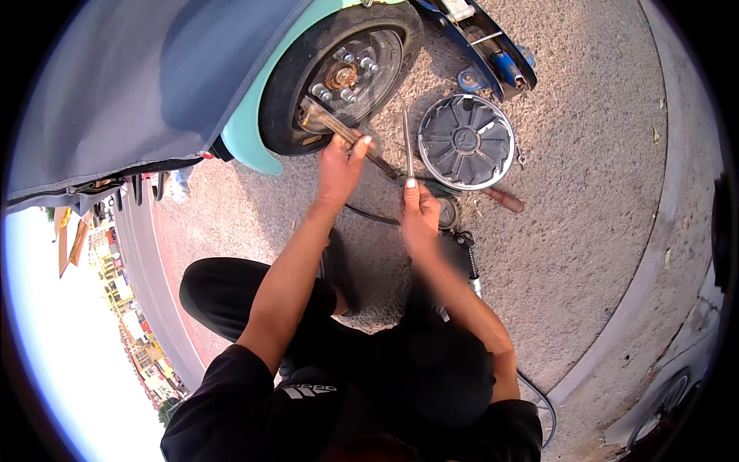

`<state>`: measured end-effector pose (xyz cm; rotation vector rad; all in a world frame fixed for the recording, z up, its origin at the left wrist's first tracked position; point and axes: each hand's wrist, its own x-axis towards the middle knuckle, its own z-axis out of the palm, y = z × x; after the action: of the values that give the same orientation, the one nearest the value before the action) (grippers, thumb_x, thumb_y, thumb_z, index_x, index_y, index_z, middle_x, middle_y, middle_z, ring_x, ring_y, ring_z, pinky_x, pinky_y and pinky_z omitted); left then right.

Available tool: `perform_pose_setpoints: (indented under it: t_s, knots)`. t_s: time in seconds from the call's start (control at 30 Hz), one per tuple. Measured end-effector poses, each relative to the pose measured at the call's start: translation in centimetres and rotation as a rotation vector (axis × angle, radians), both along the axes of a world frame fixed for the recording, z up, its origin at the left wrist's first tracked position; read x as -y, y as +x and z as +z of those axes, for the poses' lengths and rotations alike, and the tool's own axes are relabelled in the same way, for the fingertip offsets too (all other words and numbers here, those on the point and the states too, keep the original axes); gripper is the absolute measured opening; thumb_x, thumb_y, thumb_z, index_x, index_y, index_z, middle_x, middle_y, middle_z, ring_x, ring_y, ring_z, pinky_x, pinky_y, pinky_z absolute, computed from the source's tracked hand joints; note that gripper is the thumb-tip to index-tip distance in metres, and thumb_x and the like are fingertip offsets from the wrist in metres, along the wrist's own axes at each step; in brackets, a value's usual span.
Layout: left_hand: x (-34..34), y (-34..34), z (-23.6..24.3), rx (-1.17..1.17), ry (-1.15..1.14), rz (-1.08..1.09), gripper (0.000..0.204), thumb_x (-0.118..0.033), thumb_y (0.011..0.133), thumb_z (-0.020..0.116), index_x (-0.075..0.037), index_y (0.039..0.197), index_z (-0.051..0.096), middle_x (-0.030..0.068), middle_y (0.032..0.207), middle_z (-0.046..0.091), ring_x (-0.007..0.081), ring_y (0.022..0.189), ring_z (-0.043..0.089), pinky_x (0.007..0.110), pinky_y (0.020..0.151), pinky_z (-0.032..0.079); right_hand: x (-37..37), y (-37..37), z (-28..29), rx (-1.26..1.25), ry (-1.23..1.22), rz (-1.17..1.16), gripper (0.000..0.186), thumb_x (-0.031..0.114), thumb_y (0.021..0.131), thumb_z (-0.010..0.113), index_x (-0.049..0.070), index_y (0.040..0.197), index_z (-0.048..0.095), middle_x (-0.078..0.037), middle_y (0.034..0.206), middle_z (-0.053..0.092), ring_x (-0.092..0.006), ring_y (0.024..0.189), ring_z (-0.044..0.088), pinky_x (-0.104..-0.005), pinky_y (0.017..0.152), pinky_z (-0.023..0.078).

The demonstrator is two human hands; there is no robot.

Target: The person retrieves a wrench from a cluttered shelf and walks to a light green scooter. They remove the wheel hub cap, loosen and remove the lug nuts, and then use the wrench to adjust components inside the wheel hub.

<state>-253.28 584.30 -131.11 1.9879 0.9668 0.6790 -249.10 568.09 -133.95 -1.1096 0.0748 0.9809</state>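
A wheel with a black tyre (281, 115) and rusty hub sits under the teal fender (254, 142) of a covered vehicle. My left hand (340, 171) is closed round a worn brownish bar (329, 119) with a wider far end. That end overlaps the wheel's lower rim; whether it touches is unclear. My right hand (420, 219) grips a slim metal rod (408, 142), which looks like a tyre lever. Its bent tip points up beside the tyre's right side. Several lug bolts (348, 95) stand round the hub.
A black wheel cover (466, 142) with a silver rim lies right of the rod. Behind it stands a blue floor jack (504, 65). A wooden-handled tool (504, 200), a round gauge (446, 212) and a black hose (369, 215) lie near my right hand. A kerb (616, 308) curves along the right.
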Motion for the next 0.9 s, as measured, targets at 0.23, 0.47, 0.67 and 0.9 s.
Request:
perform_pose_setpoints:
  t_s: [0.23,0.47,0.67,0.9]
  knots:
    - [7.2,-8.7,0.8,-0.638,-0.047,-0.253,0.025,-0.024,0.092,0.072,-0.001,0.095,0.064,0.0165,0.078,0.070,0.0324,0.070,0.070,0.040,0.065,0.052,1.5,7.4,-0.1,0.550,-0.210,0.154,0.044,0.040,0.104,0.055,0.001,0.083,0.058,-0.002,0.062,0.049,-0.0102,0.056,0.043,-0.0301,0.052,0.038]
    - [6.6,-15.0,-6.5,-0.757,-0.173,-0.139,0.038,-0.037,0.090,0.070,0.000,0.098,0.065,0.0200,0.074,0.067,0.0401,0.074,0.067,0.047,0.068,0.052,3.7,8.4,0.7,0.625,-0.331,0.318,0.040,0.032,0.099,0.061,-0.004,0.084,0.060,-0.018,0.061,0.054,-0.0222,0.057,0.051,-0.0402,0.059,0.045]
    - [1.1,-11.5,-4.5,-0.334,0.236,0.322,0.079,-0.033,0.082,0.082,0.006,0.137,0.042,0.0262,0.130,0.054,0.0366,0.115,0.058,0.043,0.096,0.047,4.0,13.3,2.8,0.861,-0.455,0.327,0.035,0.031,0.099,0.060,-0.002,0.089,0.065,-0.022,0.069,0.063,-0.0385,0.066,0.062,-0.0476,0.066,0.049]
    - [-4.8,-4.5,-3.3,0.166,0.237,0.369,0.087,-0.028,0.081,0.086,0.012,0.139,0.035,0.0240,0.140,0.049,0.0322,0.124,0.053,0.041,0.107,0.042,3.8,18.5,3.7,0.928,-0.591,0.343,0.032,0.031,0.100,0.057,0.001,0.100,0.068,-0.019,0.070,0.065,-0.0340,0.069,0.068,-0.0461,0.062,0.052]
